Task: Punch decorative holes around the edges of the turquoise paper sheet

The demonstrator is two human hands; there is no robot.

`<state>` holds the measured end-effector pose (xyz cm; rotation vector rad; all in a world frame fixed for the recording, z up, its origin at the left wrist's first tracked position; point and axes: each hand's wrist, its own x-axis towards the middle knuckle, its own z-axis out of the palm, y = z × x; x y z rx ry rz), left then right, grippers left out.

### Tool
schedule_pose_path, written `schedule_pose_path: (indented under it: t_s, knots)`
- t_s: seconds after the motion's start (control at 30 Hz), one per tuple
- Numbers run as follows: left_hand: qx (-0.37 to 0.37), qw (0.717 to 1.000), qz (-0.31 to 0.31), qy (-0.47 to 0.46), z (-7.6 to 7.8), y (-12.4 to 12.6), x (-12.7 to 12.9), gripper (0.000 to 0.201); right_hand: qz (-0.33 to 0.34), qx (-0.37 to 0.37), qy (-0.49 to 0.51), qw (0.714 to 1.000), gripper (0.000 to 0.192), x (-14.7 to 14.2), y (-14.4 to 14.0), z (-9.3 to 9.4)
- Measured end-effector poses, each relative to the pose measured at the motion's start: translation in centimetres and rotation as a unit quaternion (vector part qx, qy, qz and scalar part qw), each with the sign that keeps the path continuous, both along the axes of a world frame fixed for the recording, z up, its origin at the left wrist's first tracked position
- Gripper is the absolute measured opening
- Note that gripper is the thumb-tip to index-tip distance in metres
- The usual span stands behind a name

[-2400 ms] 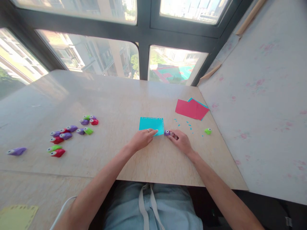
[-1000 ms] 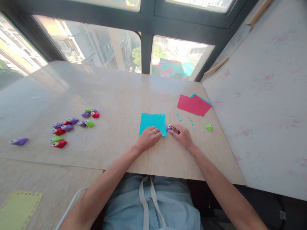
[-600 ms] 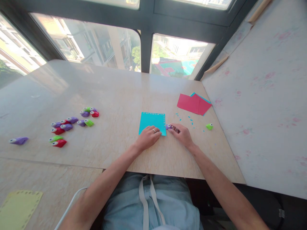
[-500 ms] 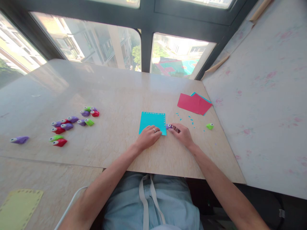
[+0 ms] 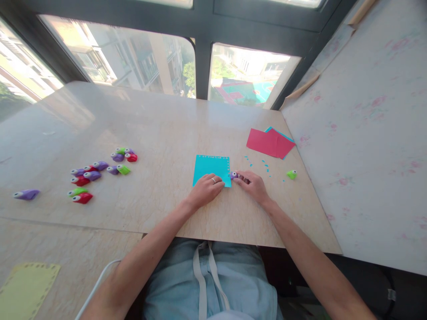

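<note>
A teal paper square [image 5: 210,166] lies flat on the marble table [image 5: 160,133], with small holes punched along its far and right edges. My left hand [image 5: 205,190] presses down on its near edge, fingers spread, a ring on one finger. My right hand [image 5: 253,186] grips a small purple punch [image 5: 233,175] set against the paper's right edge near the lower corner. Tiny teal scraps [image 5: 263,165] are scattered just right of the paper.
A cluster of purple, red and green punches [image 5: 100,171] sits at the left, with one purple punch [image 5: 26,194] apart. A green punch [image 5: 292,174] and red paper over teal sheets [image 5: 269,143] lie at the right. A yellow punched sheet [image 5: 23,289] is bottom left.
My left hand has slid from the paper's lower right corner to the middle of its near edge. My right hand keeps the purple punch at the right edge.
</note>
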<state>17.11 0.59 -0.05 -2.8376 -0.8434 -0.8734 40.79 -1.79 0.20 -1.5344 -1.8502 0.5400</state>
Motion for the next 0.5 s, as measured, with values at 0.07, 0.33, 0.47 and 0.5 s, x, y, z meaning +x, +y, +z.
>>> schedule_pose_path:
  t_s: [0.07,0.33,0.47,0.5]
  knots:
    - [0.002,1.0,0.0,-0.003,0.0,-0.02,-0.01,0.017,0.004,-0.001,-0.006,1.0,0.037,-0.03,0.01,0.03]
    - [-0.006,1.0,0.004,0.008,0.01,-0.09,-0.06,0.018,0.008,0.002,-0.006,1.0,0.036,0.04,0.02,-0.06]
    - [-0.006,1.0,0.007,0.008,-0.06,-0.07,-0.02,0.018,0.01,0.002,-0.004,1.0,0.036,0.11,0.01,-0.1]
    - [-0.004,1.0,0.007,0.009,-0.07,-0.05,-0.02,0.018,0.009,0.001,-0.004,1.0,0.036,0.1,0.01,-0.11]
